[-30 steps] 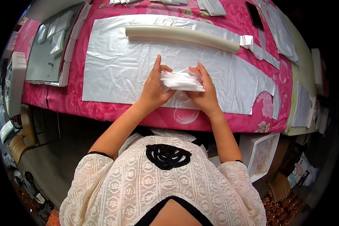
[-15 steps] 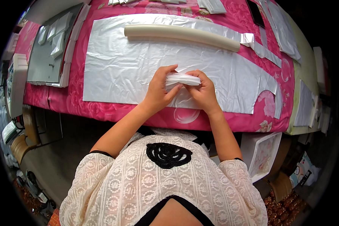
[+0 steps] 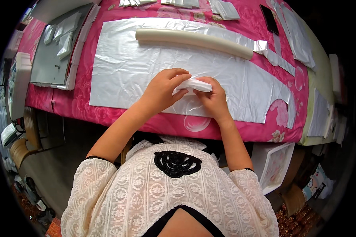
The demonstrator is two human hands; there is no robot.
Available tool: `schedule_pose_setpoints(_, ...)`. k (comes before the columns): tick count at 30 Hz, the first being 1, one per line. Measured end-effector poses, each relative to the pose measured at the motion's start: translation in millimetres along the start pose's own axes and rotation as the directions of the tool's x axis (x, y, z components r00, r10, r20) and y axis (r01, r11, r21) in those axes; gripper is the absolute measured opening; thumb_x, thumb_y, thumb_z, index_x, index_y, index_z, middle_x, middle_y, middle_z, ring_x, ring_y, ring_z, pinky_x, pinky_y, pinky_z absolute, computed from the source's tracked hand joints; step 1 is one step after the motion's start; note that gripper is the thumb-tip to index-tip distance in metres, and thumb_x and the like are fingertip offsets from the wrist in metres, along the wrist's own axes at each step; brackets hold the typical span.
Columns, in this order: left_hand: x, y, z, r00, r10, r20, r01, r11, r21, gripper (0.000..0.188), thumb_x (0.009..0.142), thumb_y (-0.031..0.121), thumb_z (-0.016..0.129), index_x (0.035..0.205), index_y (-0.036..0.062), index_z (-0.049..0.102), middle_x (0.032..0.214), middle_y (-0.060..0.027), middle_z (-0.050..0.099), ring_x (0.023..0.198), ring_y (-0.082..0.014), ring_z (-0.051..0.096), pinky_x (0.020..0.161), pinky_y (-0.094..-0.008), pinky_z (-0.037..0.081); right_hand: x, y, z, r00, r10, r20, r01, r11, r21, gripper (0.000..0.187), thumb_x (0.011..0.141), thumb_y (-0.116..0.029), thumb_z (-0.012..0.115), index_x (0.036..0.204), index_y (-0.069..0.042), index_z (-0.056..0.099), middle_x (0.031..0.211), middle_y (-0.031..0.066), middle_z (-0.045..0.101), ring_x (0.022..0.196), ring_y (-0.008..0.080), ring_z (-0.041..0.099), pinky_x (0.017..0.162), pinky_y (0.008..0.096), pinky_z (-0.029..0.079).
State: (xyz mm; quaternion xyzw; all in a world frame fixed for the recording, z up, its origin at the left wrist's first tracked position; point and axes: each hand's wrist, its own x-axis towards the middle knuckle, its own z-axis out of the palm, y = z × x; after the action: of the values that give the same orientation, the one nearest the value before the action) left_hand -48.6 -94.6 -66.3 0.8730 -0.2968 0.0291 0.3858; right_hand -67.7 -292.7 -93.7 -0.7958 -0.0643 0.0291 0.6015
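White bundle point(image 3: 198, 85) between both hands point(image 3: 160, 90), gripped at either end, above silvery sheet point(image 3: 120, 73)

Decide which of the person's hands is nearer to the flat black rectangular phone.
Right. The right hand is below and left of the phone in the picture; the left hand is also below it, but farther left.
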Motion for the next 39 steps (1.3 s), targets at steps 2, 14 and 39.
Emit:
schedule_pose_setpoints(2,-2.2,-1.4,2.4,1.000,0.021,-0.004,-0.021,1.000,-0.001,0.048,0.073,0.008,0.069,0.117,0.0056,0.053,0.116,-0.0113,0.056,0.104,-0.0295,0.054,0.087,-0.0380,0.046,0.5,-1.3,0.5,0.985,-0.172,-0.026,0.158,0.946,-0.285,0.041,0.069,-0.007,0.073,0.106,-0.008,0.058,0.102,0.0070,0.060,0.106,0.0281,0.050,0.088,0.0364,0.043)
schedule_pose_setpoints(14,-14.3,5.8,16.9,0.998,0.015,-0.054,-0.014,1.000,0.009,0.028,0.076,-0.001,0.061,0.104,0.0022,0.054,0.099,-0.0137,0.058,0.091,-0.0319,0.057,0.078,-0.0386,0.047,-1.5,3.4,2.0,0.973,-0.231,0.010,0.212,0.876,-0.432,0.043,0.063,-0.008,0.075,0.102,-0.008,0.058,0.097,0.0076,0.061,0.102,0.0304,0.049,0.090,0.0389,0.040)
schedule_pose_setpoints(39,-162.9,-266.9,-324.7,0.217,-0.865,-0.451,0.389,0.501,-0.773,0.034,0.086,0.016,0.059,0.114,-0.0009,0.053,0.100,-0.0080,0.061,0.085,-0.0162,0.060,0.075,-0.0284,0.050,-11.4,-39.9,53.1,0.989,-0.145,0.027,0.146,0.931,-0.334,0.027,0.072,-0.001,0.064,0.098,-0.004,0.061,0.095,0.0079,0.063,0.102,0.0266,0.052,0.092,0.0366,0.040)
